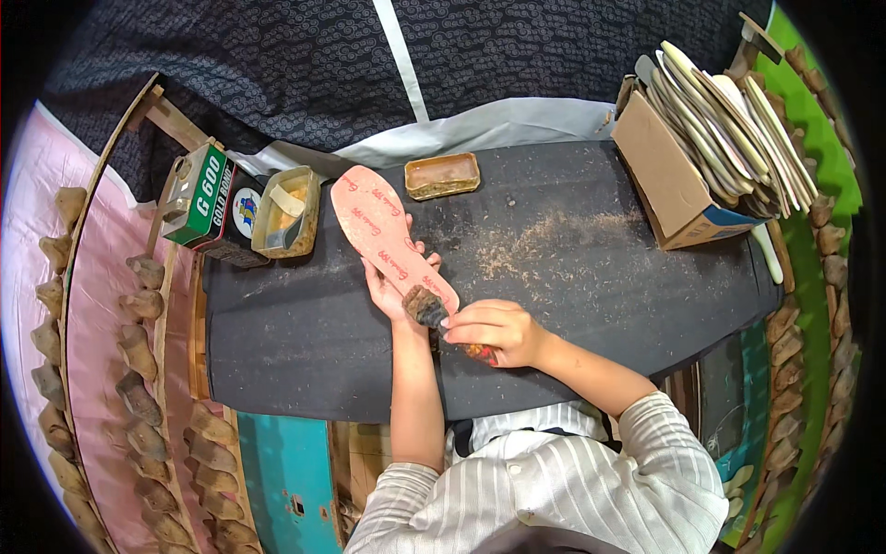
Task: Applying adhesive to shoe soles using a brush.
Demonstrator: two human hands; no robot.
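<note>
My left hand (389, 294) holds a long pink shoe insole (386, 231) with red print, its fingers curled under and around one side. The wide end of the insole points away to the upper left, and the narrow end lies near my right hand (503, 332). Pinched in my right hand is a brush (425, 306) with a brown, crusted head, a dark middle and a red patterned handle partly hidden by the fingers. The brush head rests at the narrow end of the insole; whether it presses on the surface is hard to see.
Shavings (526, 249) lie scattered over the dark table (286, 342). At the left stand a green and black can (208, 198) and a plastic tub (309, 238). A small amber tray (443, 191) sits behind; a cardboard box (660, 171) of pale flat pieces stands right. Shoe lasts (138, 351) line both side racks.
</note>
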